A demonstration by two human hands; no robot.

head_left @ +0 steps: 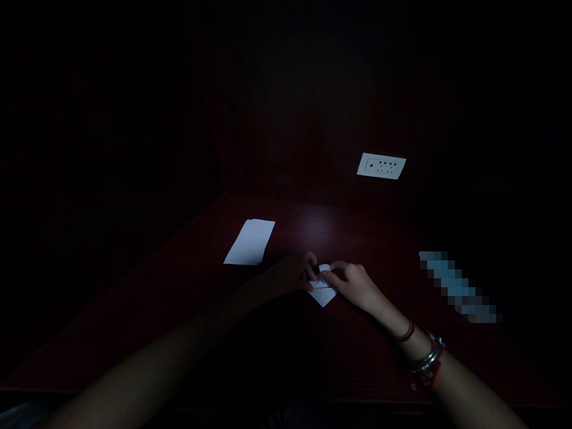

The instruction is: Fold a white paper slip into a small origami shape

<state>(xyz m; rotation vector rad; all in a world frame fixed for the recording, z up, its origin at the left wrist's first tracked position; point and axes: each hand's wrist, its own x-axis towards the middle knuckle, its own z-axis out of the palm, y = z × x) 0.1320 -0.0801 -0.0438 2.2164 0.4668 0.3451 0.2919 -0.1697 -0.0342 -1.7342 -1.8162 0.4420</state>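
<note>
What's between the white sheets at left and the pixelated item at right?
Head view: between the white sheets and pixelated item, left to right, come the left hand, the folded paper and the right hand.

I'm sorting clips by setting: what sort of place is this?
Probably a dimly lit indoor desk or booth: a dark reddish table, a socket panel beyond it, and white paper lying on top.

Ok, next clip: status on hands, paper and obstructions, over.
Left hand and right hand at the paper, grip unclear. Paper folded, point toward the wearer, partly covered by fingers. Loose sheets apart, farther left.
</note>
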